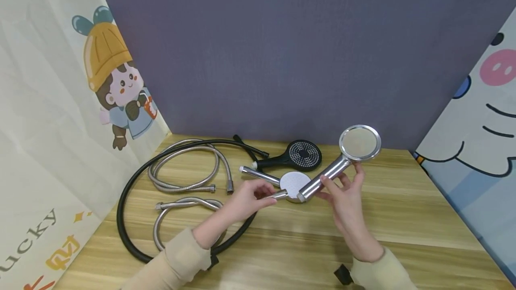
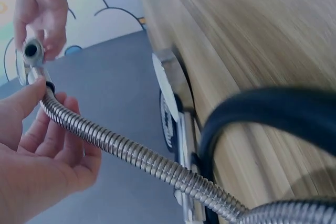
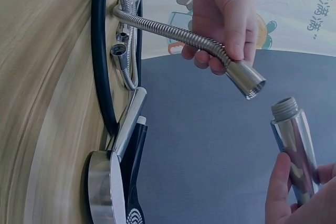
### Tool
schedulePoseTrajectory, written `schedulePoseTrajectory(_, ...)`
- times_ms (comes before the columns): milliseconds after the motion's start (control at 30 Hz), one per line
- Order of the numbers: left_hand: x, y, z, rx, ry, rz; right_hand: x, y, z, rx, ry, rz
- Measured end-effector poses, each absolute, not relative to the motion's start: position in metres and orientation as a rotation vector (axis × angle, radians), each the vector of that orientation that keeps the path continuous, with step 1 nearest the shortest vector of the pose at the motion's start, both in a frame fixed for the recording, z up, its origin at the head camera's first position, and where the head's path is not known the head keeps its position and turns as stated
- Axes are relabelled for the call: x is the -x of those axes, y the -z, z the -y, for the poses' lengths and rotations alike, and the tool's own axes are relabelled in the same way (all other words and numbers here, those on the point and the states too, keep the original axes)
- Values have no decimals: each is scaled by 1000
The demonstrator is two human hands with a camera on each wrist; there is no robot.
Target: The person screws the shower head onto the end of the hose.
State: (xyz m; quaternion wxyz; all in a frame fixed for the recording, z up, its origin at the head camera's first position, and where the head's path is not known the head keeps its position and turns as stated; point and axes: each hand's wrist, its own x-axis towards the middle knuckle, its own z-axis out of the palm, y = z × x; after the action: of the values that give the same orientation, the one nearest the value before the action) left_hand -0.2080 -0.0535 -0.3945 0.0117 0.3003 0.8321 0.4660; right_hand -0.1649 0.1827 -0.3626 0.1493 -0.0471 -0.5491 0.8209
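Observation:
My left hand (image 1: 251, 198) pinches a ribbed metal shower hose (image 3: 176, 34) just behind its conical end nut (image 3: 245, 79), thumb on one side and fingers on the other. From there the hose runs down to the table. My right hand (image 1: 348, 198) grips a chrome shower head (image 1: 360, 142) by its handle, the round pale face raised up and to the right. In the right wrist view, the handle's threaded end (image 3: 285, 108) points toward the nut's opening, with a small gap between them.
Below the hands, a chrome shower head with a white face (image 1: 293, 181) lies on the wooden table (image 1: 403, 218). Behind it is a black shower head (image 1: 305, 155). A coiled metal hose (image 1: 177, 189) and a looped black hose (image 1: 122, 205) lie to the left. A grey panel (image 1: 282, 57) stands behind.

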Motion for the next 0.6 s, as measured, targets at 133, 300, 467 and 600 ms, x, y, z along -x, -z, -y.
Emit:
schedulePoseTrajectory(133,204,395,47,-925,-1498,-2628,169,363,-180,141,-2345,1502)
schedulePoseTrajectory(300,201,395,41,-925,-1563,-2652,174,366,-176,131,-2322,1426)
schedulePoseTrajectory(467,199,395,35,-907,-1621,-2654,177,369,-172,127,-2303,1379)
schedulePoseTrajectory(600,198,396,32,-887,-1651,-2651,178,370,-170,111,-2298,1369)
